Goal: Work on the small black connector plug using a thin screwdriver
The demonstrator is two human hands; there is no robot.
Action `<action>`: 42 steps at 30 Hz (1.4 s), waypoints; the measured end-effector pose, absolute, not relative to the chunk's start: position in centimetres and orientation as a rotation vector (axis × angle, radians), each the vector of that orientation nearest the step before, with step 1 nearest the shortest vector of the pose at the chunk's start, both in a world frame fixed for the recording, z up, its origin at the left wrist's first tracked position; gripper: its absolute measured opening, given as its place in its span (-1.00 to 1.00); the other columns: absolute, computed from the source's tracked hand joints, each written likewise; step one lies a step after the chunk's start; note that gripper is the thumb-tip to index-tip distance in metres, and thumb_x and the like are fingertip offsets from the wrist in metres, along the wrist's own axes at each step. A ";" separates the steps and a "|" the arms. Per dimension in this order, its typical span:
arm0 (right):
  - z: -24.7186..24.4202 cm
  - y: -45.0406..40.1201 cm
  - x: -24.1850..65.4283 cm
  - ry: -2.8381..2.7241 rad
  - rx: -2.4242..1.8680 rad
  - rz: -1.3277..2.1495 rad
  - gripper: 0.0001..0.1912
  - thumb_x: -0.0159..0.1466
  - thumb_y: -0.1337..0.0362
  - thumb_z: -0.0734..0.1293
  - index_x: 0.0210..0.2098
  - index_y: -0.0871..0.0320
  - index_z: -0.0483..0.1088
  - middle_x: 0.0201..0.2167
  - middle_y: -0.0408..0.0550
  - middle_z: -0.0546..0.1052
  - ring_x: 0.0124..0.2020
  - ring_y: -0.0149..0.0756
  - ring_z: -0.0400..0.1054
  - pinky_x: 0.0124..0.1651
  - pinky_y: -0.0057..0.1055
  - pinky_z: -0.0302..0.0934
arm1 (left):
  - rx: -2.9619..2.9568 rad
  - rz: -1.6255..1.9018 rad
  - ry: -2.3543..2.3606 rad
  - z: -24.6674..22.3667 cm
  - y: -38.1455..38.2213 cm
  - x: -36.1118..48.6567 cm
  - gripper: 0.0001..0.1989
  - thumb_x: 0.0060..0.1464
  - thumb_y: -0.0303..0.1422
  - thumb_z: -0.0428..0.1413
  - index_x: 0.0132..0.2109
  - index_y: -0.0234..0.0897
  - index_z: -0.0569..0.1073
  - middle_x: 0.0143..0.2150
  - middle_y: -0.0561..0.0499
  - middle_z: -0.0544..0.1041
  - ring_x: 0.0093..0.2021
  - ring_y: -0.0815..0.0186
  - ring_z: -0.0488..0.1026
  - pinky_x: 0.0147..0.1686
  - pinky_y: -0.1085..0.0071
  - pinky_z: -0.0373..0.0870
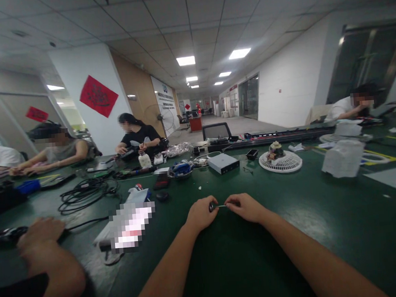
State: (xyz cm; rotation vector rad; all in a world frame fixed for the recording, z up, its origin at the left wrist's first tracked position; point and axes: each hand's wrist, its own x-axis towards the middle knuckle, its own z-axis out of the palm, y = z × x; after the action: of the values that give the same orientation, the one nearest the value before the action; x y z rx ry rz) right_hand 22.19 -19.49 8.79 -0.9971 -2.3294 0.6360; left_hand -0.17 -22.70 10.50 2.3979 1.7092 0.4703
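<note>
One thin pale strand point(222, 206) is seen in the head view, spanning two narrow grips: one small dark object is held in the left grip point(202, 213), and the strand's other end is pinched in the right grip point(243, 207), presumably so that it is steadied from both sides. Beyond the grips, one grey box point(223, 163) and one white fan grille point(270, 164) are set on the surface point(326, 216), perhaps for easy reach; one black mouse point(162, 196) is left of them.
</note>
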 end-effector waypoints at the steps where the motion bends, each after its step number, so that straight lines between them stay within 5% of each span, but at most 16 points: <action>1: 8.7 -19.4 22.3 -2.329 -1.003 0.633 -0.75 0.43 0.14 0.31 -0.11 0.20 0.48 -0.27 -0.10 0.56 -0.33 -0.32 0.47 -0.20 -0.28 0.42 | 2.401 0.471 1.708 10.5 -22.7 -0.1 -0.73 0.32 -0.24 0.13 0.04 -0.31 0.48 -0.03 -0.09 0.54 -0.07 0.20 0.52 -0.03 0.13 0.49; 42: 8.3 -19.7 21.2 -2.232 -1.048 0.724 -0.77 0.43 0.15 0.31 -0.12 0.19 0.50 -0.21 -0.06 0.59 -0.24 -0.28 0.51 -0.12 -0.23 0.43 | 2.530 0.301 1.663 10.1 -22.0 0.0 -0.75 0.33 -0.25 0.12 0.03 -0.30 0.49 -0.01 -0.09 0.54 -0.04 0.19 0.51 0.00 0.11 0.48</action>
State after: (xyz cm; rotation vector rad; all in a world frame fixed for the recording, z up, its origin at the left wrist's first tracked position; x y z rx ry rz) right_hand 21.16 -19.74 8.30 -1.0481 -2.2320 0.7236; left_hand -0.04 -22.04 10.14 2.5298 1.6626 0.3011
